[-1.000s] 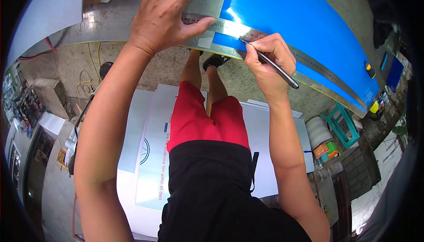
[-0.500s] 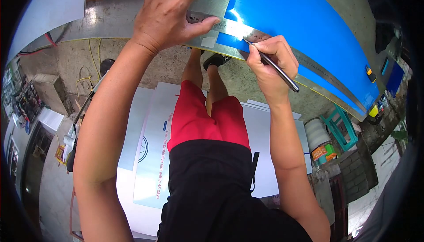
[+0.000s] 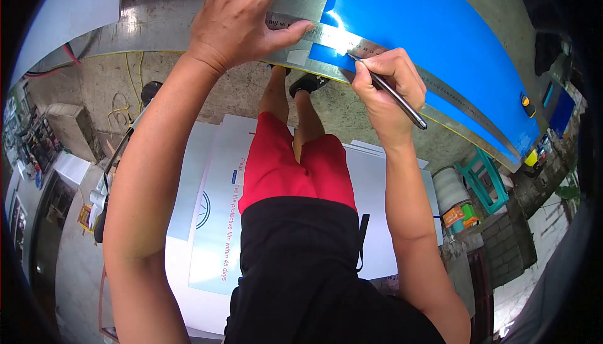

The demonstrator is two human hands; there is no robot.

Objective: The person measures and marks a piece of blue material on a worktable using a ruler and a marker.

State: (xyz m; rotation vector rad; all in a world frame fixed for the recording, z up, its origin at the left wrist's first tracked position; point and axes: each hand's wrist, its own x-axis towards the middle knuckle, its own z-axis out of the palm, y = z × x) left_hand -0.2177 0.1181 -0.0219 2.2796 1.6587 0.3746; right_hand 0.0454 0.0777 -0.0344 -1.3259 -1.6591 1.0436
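A glossy blue sheet [image 3: 433, 30] lies on the metal tabletop [image 3: 169, 21], with a long steel ruler [image 3: 455, 98] across it near its lower edge. My left hand [image 3: 242, 21] rests with fingers spread over the ruler's left end, the thumb lying on the ruler. In my right hand [image 3: 392, 83] is a dark metallic pen-like tool [image 3: 399, 100], held tilted. Its tip meets the blue sheet at the ruler's lower edge. Whether the tip is a blade or a pen point is too small to tell.
White printed sheets [image 3: 213, 231] lie behind my legs. A green stool [image 3: 483, 184] stands at the right beside a rolled bundle [image 3: 447, 187]. A yellow and black tape measure [image 3: 526, 105] sits on the blue sheet's far right. A pale panel [image 3: 69, 11] covers the upper left.
My right hand and the pen-like tool have shifted very slightly to the right and up. My left hand holds nearly the same place.
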